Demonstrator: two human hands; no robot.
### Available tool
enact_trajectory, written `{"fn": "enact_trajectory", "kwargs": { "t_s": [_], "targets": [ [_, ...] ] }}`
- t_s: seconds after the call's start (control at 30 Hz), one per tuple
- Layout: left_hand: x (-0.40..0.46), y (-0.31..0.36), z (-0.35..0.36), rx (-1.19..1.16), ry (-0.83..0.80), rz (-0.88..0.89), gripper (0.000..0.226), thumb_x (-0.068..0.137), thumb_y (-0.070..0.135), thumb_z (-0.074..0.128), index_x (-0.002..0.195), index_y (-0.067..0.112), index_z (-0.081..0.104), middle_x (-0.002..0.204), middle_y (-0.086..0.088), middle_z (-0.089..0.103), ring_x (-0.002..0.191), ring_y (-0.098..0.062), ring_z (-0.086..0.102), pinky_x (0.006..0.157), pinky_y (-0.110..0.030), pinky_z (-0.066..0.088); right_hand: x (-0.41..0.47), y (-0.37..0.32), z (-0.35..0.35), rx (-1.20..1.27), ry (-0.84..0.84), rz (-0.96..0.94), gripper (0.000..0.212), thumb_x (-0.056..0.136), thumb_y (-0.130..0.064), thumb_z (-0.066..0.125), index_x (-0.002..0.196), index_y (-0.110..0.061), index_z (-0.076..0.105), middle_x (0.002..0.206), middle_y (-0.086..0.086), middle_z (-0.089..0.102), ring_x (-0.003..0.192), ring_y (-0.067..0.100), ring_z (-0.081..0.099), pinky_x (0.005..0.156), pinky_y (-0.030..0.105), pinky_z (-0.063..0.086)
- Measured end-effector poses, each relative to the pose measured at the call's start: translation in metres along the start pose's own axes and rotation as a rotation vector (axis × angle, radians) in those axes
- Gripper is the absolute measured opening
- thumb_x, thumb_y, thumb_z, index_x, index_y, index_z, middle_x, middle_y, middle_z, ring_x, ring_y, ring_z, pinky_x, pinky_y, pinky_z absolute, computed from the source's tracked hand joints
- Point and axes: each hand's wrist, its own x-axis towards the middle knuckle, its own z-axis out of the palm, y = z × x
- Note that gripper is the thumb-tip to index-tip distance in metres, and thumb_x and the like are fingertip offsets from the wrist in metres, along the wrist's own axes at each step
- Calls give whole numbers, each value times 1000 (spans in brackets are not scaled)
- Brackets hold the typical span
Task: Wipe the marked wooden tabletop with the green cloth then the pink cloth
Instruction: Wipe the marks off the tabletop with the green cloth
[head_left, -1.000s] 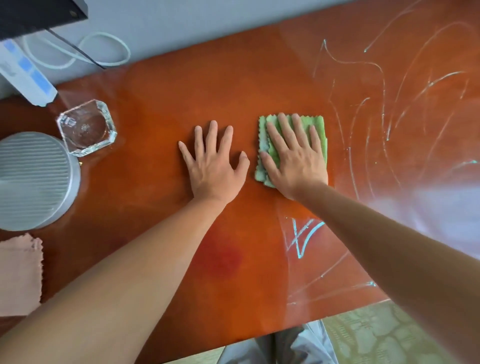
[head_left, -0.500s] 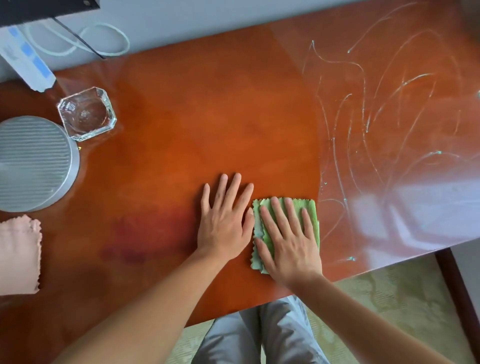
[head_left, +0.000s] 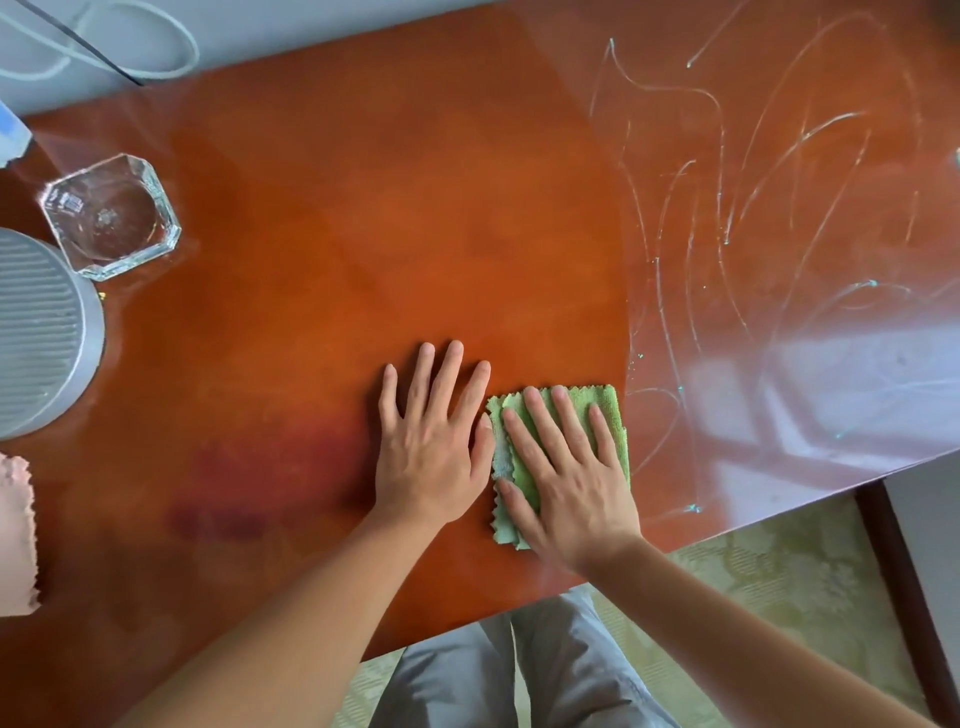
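Note:
The folded green cloth (head_left: 605, 410) lies flat on the reddish wooden tabletop (head_left: 363, 208), a short way in from the front edge. My right hand (head_left: 563, 480) presses on it with straight, spread fingers. My left hand (head_left: 434, 439) rests flat on the bare wood just left of the cloth, its thumb touching the cloth's edge. Pale scribbled marks (head_left: 753, 208) cover the glossy right part of the top. The pink cloth (head_left: 15, 535) lies at the far left edge, partly cut off by the frame.
A clear glass ashtray (head_left: 109, 215) and a round grey ribbed object (head_left: 36, 332) stand at the left. A white cable (head_left: 130, 47) loops against the wall behind. My legs (head_left: 519, 670) and patterned floor show below the front edge.
My right hand drew the green cloth from the table's middle toward the front edge, and my left hand came along beside it. In the last half second both have hardly moved.

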Motion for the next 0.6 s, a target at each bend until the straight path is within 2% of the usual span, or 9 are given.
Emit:
{"fn": "enact_trajectory", "kwargs": {
  "t_s": [0.2,0.4,0.53,0.6],
  "targets": [
    [0,1,-1,-15,23,-12,55,101,39,35,153,22,44,164,-9,32,153,-34,24,122,-61,15,7,22,-3,-7,-1,-78,69,104,-58,30,162,-23,22,170,4,15,158,27,5,127,53,7],
    [-2,1,-1,11,10,-32,54,102,40,35,154,24,42,165,-8,31,154,-32,22,123,-60,15,34,54,-8,-17,20,-13,68,105,-60,23,163,-25,20,171,3,13,158,26,3,127,51,5],
    [0,2,-1,15,18,-28,54,102,39,35,153,24,43,165,-8,31,154,-32,22,123,-60,15,74,73,-18,32,55,101,68,103,-59,23,162,-26,23,170,2,17,158,25,7,126,52,8],
    [-1,3,1,6,27,-29,54,102,39,35,153,24,43,164,-8,32,154,-32,23,123,-60,15,95,81,-23,45,45,137,69,102,-60,22,162,-26,22,170,1,15,158,25,5,127,51,5]
  ]
}}
